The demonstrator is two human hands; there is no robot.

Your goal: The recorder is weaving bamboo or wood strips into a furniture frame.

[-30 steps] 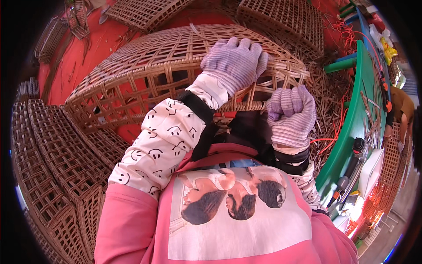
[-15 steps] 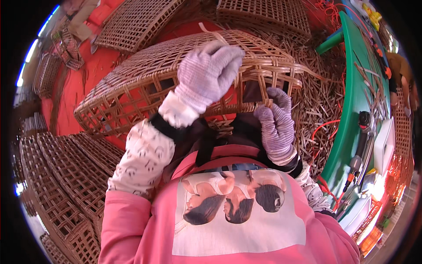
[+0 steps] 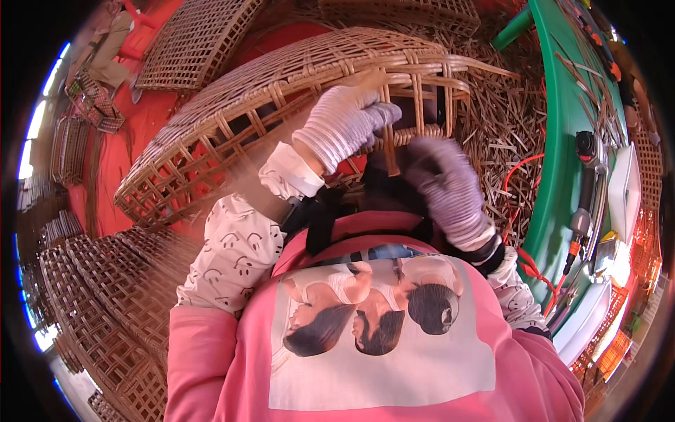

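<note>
A large brown woven wicker basket [image 3: 281, 81] lies tilted in front of me, its open-lattice rim side toward me. My left hand [image 3: 344, 126], in a pale striped glove, is closed at the rim, with a flat brown strip [image 3: 370, 79] coming out above its fingers. A blurred band of the same colour passes by my left wrist. Below the rim a short strip end [image 3: 391, 158] hangs down, close to my left fingertips. My right hand [image 3: 450, 186], in a matching glove, is beside that end, just under the basket's right corner; motion smears its fingers.
Cut strips [image 3: 517, 126] litter the floor on the right. A green table [image 3: 555, 105] carries a power tool [image 3: 583, 183], an orange-red cord and white trays [image 3: 624, 179]. More wicker pieces [image 3: 200, 42] stand behind and at left [image 3: 105, 295], over a red floor [image 3: 151, 123].
My left hand has come down and nearer along the rim. My right hand has come off the rim upright and moved slightly down. The basket sits a little farther left in view.
</note>
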